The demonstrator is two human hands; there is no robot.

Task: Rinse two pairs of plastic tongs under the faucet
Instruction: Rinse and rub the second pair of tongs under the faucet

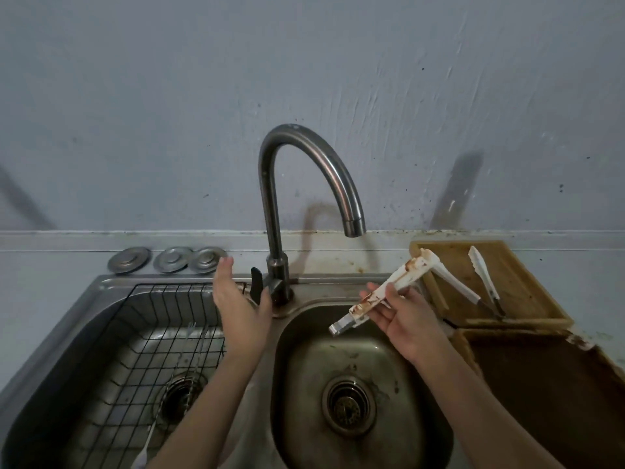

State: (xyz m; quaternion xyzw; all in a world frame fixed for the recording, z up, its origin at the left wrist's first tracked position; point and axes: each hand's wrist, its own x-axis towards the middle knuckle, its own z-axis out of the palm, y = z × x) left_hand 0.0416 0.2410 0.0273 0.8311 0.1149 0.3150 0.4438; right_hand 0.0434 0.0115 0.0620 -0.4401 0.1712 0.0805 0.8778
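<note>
My right hand (404, 321) holds a white pair of plastic tongs (411, 270) smeared with brown sauce, tilted over the right sink basin (304, 350); one arm sticks out over the cutting board. A second white pair of tongs (483, 274) lies on the wooden cutting board (527, 292) at the right. My left hand (236, 299) is open, fingers apart, just left of the black faucet lever (256, 284). The curved steel faucet (304, 157) ends above the right basin, and no water runs from it.
The left basin holds a black wire rack (142, 333) with utensils lying in it. Three metal sink plugs (170, 259) sit on the counter behind it. A dark brown tray (558, 384) lies front right. The right basin's drain strainer (348, 406) is uncovered.
</note>
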